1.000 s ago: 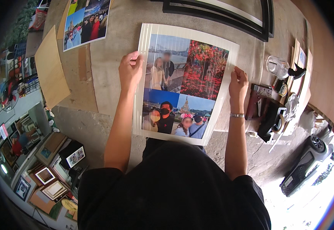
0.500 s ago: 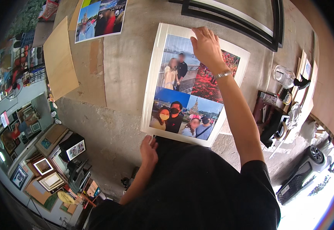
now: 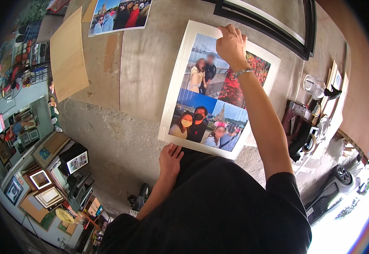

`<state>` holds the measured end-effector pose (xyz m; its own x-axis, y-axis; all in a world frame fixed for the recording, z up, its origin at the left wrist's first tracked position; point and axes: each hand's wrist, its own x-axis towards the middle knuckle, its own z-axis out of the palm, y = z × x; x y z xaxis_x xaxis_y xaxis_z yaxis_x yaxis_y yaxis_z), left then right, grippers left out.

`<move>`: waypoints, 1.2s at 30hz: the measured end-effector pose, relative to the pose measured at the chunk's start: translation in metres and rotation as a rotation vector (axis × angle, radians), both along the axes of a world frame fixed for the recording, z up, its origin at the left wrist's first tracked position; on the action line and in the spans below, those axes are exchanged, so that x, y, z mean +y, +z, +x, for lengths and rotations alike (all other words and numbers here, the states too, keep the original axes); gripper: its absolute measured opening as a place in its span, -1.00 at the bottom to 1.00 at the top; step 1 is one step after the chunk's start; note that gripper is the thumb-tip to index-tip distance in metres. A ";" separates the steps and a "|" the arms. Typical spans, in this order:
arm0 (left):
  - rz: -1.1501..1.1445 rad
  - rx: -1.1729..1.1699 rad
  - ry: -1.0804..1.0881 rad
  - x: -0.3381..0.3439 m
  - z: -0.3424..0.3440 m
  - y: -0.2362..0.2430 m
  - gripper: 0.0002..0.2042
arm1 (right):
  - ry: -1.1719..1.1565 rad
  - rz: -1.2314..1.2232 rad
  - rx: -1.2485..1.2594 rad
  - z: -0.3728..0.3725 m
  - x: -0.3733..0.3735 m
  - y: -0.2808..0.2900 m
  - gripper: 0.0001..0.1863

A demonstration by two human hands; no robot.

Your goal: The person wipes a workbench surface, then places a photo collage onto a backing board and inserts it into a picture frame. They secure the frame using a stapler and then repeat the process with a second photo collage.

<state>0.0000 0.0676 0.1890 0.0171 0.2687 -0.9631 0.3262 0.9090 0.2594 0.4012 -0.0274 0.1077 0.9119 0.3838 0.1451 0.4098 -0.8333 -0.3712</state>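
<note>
A white-bordered photo collage [image 3: 212, 99] with several colour pictures lies in front of me on the worktable, slightly turned. My right hand [image 3: 232, 46], with a metal bracelet at its wrist, reaches across the collage. Its bent fingers close over the far edge. At the near left corner is my left hand [image 3: 170, 158], its fingers stretched and a little apart just below the border. Whether those fingertips touch the edge I cannot tell.
Black frames [image 3: 273, 25] lie at the far right, and another photo print [image 3: 119, 17] at the far left. A tan board [image 3: 69, 55] overhangs the table's left side. Rolls of tape [image 3: 310, 143] and a clear jar [image 3: 314, 86] stand at right. Framed pictures [image 3: 49, 197] fill the lower left.
The whole view has shifted slightly. My left hand has come up a little toward the collage's near edge. My right hand keeps its place on the far edge.
</note>
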 end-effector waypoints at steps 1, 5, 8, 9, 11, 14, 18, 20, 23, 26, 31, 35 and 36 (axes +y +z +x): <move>-0.002 -0.006 -0.009 0.001 -0.003 0.001 -0.74 | -0.003 -0.024 -0.003 -0.002 0.000 0.000 -0.59; -0.035 -0.094 -0.042 0.006 -0.014 -0.004 -0.71 | -0.028 -0.056 -0.042 -0.005 0.002 -0.002 -0.55; -0.056 -0.173 -0.082 0.015 -0.011 -0.020 -0.69 | -0.029 -0.061 -0.035 0.006 0.004 -0.001 -0.57; -0.068 -0.197 -0.109 0.021 -0.014 -0.024 -0.68 | -0.018 -0.051 -0.029 0.007 0.000 -0.002 -0.57; -0.135 -0.248 -0.199 0.040 -0.032 -0.033 -0.67 | -0.005 0.043 -0.091 -0.004 -0.018 -0.001 -0.54; 0.200 -0.093 -0.601 0.069 -0.045 -0.048 -0.58 | -0.123 0.330 0.017 -0.057 -0.053 0.039 -0.55; 1.073 -0.173 -1.491 0.103 -0.032 -0.065 -0.44 | -0.315 0.208 0.155 -0.175 -0.131 0.066 -0.75; 1.164 -0.224 -1.744 0.121 -0.007 -0.061 -0.38 | -0.404 0.241 0.087 -0.237 -0.158 0.048 -0.75; 1.103 -0.359 -1.826 0.129 0.000 -0.071 -0.38 | -0.625 0.131 0.378 -0.337 -0.180 0.033 -0.50; 1.101 -0.345 -1.871 0.132 0.018 -0.074 -0.42 | -0.637 -0.006 0.602 -0.374 -0.178 0.019 -0.18; 1.232 -0.349 -1.854 0.126 0.027 -0.077 -0.52 | -0.589 -0.055 0.535 -0.376 -0.183 0.002 -0.45; 1.245 -0.305 -1.865 0.118 0.035 -0.075 -0.63 | -0.583 -0.054 0.473 -0.368 -0.185 -0.001 -0.60; 1.248 -0.291 -1.878 0.115 0.037 -0.073 -0.64 | -0.577 -0.043 0.474 -0.368 -0.188 -0.003 -0.60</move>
